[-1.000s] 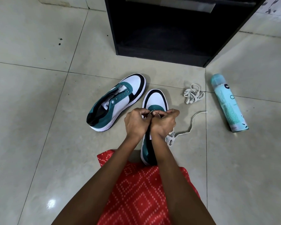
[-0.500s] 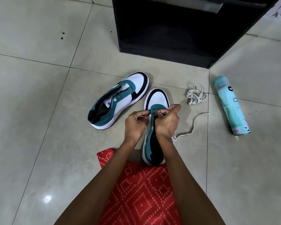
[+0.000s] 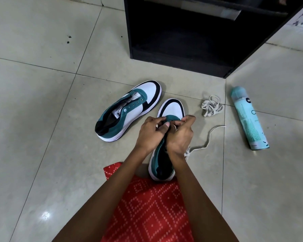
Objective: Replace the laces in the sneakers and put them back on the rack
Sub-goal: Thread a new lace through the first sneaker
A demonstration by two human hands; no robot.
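Two teal, white and black sneakers lie on the tiled floor. The near sneaker (image 3: 171, 109) points away from me, toe up. My left hand (image 3: 150, 132) grips its left eyelet flap with curled fingers. My right hand (image 3: 180, 135) pinches a cream lace (image 3: 208, 140) at the front eyelets; the lace trails out to the right on the floor. The lace's path through the eyelets is hidden by my fingers. The other sneaker (image 3: 129, 110) lies unlaced to the left. A second bundled lace (image 3: 212, 105) sits to the right of the toe.
A black shoe rack (image 3: 182, 55) with a dark open shelf stands just beyond the sneakers. A teal spray can (image 3: 248, 117) lies on the floor at the right. Red patterned cloth (image 3: 147, 206) covers my lap below my arms.
My hands have stayed at the front eyelets of the near sneaker, fingers shifting slightly. The view has tilted a little, so the sneakers and rack sit lower in frame.
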